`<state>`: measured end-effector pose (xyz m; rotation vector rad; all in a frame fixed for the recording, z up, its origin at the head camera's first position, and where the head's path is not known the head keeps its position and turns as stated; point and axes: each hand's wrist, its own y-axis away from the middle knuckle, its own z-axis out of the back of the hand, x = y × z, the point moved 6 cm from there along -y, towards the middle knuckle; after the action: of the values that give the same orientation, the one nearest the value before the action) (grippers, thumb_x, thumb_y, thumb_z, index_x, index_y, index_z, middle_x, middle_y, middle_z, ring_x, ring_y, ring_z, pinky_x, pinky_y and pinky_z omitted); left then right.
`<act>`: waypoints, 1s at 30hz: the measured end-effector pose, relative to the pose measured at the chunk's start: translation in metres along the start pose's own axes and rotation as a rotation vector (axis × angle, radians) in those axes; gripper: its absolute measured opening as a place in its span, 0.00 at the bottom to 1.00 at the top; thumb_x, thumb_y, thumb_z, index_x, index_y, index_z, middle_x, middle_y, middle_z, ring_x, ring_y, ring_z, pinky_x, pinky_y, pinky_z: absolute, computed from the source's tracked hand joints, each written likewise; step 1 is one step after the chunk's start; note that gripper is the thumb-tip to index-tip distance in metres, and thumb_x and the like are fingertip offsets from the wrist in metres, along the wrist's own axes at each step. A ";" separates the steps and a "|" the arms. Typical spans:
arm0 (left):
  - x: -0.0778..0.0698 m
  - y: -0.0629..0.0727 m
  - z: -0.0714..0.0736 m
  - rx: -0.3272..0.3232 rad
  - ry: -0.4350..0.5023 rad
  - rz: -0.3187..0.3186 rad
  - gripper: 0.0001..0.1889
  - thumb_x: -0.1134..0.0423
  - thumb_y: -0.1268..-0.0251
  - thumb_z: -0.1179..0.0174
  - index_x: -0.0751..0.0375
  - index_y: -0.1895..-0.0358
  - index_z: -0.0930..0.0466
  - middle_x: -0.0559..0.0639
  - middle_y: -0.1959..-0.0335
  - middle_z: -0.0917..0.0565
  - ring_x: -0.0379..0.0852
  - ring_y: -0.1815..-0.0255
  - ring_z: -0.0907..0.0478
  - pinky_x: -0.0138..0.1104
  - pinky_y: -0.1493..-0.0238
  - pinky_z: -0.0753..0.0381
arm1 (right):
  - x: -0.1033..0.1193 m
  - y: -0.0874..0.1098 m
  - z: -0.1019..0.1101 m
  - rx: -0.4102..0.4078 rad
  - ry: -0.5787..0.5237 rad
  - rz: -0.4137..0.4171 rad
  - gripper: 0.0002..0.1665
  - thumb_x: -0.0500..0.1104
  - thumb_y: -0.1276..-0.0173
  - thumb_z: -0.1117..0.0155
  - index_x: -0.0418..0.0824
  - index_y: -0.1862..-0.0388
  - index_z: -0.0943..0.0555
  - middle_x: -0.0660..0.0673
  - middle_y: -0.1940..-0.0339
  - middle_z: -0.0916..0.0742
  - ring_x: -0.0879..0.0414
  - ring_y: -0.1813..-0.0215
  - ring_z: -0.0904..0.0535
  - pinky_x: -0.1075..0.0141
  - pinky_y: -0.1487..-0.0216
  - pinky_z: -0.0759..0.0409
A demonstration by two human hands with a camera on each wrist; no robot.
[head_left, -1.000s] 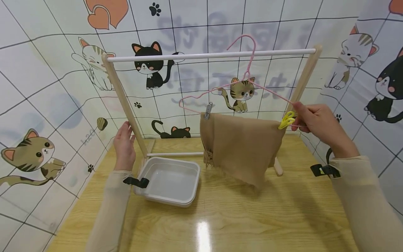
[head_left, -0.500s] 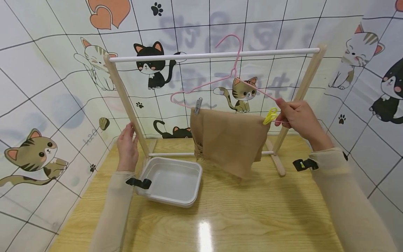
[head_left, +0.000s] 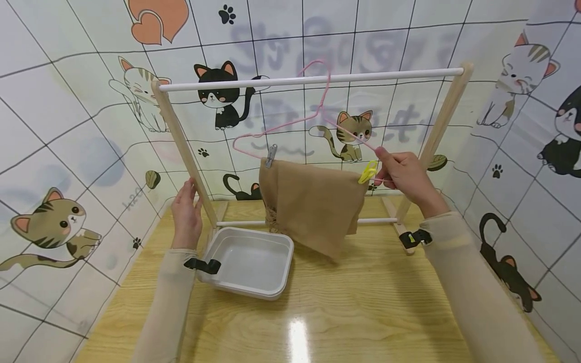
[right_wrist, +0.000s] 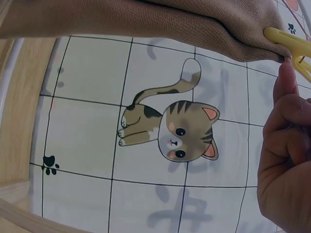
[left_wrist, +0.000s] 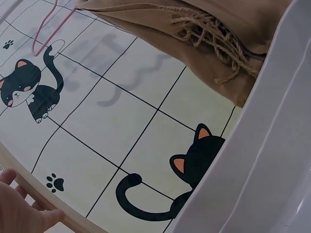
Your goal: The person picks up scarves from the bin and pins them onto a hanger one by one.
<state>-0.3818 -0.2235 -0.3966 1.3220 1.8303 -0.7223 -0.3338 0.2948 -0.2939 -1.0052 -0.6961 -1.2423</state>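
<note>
In the head view my right hand (head_left: 407, 179) grips the right end of a pink wire hanger (head_left: 290, 123). A folded brown cloth (head_left: 313, 204) with frayed edges hangs from it, clipped by a grey clothespin (head_left: 271, 156) at left and a yellow clothespin (head_left: 368, 172) at right. The hook curves above the white bar (head_left: 254, 82) of a wooden rack; whether it bears on the bar I cannot tell. My left hand (head_left: 186, 216) touches the rack's left post (head_left: 183, 146) with fairly straight fingers. In the right wrist view my right fingers are beside the yellow clothespin (right_wrist: 291, 44).
A white plastic tub (head_left: 247, 292) stands on the wooden table (head_left: 354, 312), in front of the rack's left foot. Behind is a cat-print backdrop (head_left: 281, 50). The rack's right post (head_left: 447, 113) rises behind my right hand.
My right hand has carried the hanger and cloth leftward, and the hook has come down closer to the bar. My left hand stays at the left post.
</note>
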 end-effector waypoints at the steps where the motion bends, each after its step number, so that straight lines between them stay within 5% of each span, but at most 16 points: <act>1: 0.000 0.000 0.000 0.000 -0.002 -0.001 0.25 0.52 0.22 0.44 0.59 0.29 0.25 0.51 0.25 0.29 0.40 0.21 0.39 0.40 0.19 0.44 | -0.001 0.000 -0.002 0.002 -0.002 -0.004 0.44 0.66 0.22 0.50 0.26 0.77 0.19 0.47 0.81 0.13 0.60 0.84 0.30 0.68 0.79 0.27; 13: 0.002 -0.001 0.000 -0.011 -0.013 -0.025 0.25 0.52 0.22 0.44 0.61 0.29 0.27 0.50 0.24 0.31 0.40 0.21 0.40 0.40 0.19 0.44 | -0.009 -0.003 -0.020 0.003 -0.091 -0.030 0.43 0.69 0.25 0.49 0.30 0.78 0.19 0.48 0.81 0.13 0.59 0.78 0.16 0.71 0.75 0.19; 30: 0.003 -0.005 0.000 -0.011 0.016 -0.037 0.26 0.53 0.22 0.43 0.64 0.29 0.27 0.52 0.25 0.30 0.42 0.21 0.38 0.40 0.19 0.43 | -0.016 -0.005 -0.025 -0.040 -0.001 -0.057 0.44 0.72 0.27 0.48 0.33 0.80 0.19 0.51 0.81 0.13 0.62 0.80 0.19 0.70 0.74 0.19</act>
<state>-0.3868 -0.2232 -0.3992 1.2934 1.8737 -0.7222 -0.3443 0.2792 -0.3167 -1.0247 -0.7070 -1.3103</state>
